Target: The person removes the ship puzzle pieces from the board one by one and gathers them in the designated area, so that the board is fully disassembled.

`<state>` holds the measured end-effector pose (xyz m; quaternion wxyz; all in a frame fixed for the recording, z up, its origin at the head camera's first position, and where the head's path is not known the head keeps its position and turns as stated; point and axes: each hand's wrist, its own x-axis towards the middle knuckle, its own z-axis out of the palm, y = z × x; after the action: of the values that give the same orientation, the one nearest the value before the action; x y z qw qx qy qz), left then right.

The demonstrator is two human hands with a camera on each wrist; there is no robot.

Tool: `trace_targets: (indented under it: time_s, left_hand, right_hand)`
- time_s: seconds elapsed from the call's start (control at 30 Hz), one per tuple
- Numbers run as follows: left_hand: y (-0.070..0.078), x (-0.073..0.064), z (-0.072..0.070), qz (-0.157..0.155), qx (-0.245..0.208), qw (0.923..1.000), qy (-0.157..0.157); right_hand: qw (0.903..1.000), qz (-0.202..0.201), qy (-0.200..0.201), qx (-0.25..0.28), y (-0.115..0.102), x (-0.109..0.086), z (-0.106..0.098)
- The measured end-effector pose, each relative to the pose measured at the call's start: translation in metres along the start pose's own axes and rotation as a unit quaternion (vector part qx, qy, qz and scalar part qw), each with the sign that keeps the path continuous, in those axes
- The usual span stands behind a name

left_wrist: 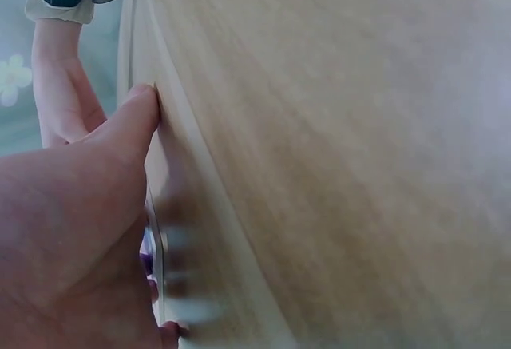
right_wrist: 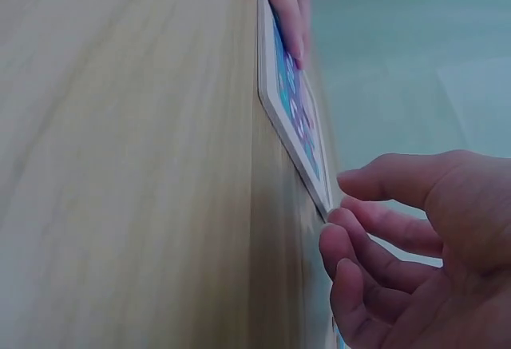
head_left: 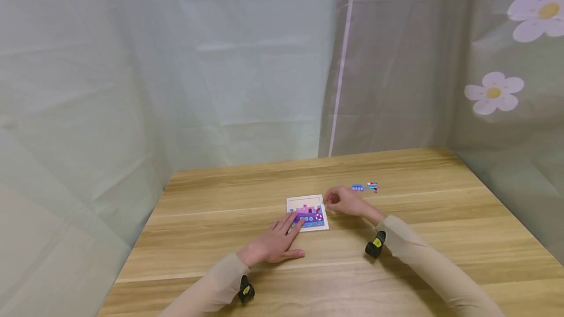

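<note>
A jigsaw puzzle board (head_left: 323, 227) with a white frame and a purple and pink ship picture lies flat on the table. My left hand (head_left: 282, 238) rests on its lower left part, fingers straight and thumb spread out on the wood. At the board's right edge is my right hand (head_left: 345, 201), its fingers loosely bent. In the right wrist view a small gap shows between the thumb (right_wrist: 375, 180) and the index finger, with nothing seen in it. Beyond this hand lie a blue puzzle piece (head_left: 358, 187) and several colourful pieces (head_left: 373, 187).
The wood-grain table (head_left: 211, 229) spreads out around the board. Pale curtains (head_left: 246, 62) hang behind it and on both sides, with white flowers (head_left: 493, 93) printed at the right. Each wrist wears a black camera strap (head_left: 376, 244).
</note>
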<state>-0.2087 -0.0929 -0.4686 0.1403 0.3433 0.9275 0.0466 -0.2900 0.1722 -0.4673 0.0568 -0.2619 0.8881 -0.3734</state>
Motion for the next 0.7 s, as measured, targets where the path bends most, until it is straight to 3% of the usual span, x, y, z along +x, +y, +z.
trace_targets:
  time_s: [0.47, 0.7]
  left_hand:
    - [0.003, 0.001, 0.0, 0.002, 0.018, 0.9998, -0.003]
    - [0.005, 0.001, -0.003, 0.006, 0.018, 0.9998, 0.005]
  right_hand:
    - [0.9989, 0.023, -0.03, -0.027, -0.007, 0.01, 0.015]
    - [0.9987, 0.005, -0.041, -0.031, -0.014, 0.01, 0.014]
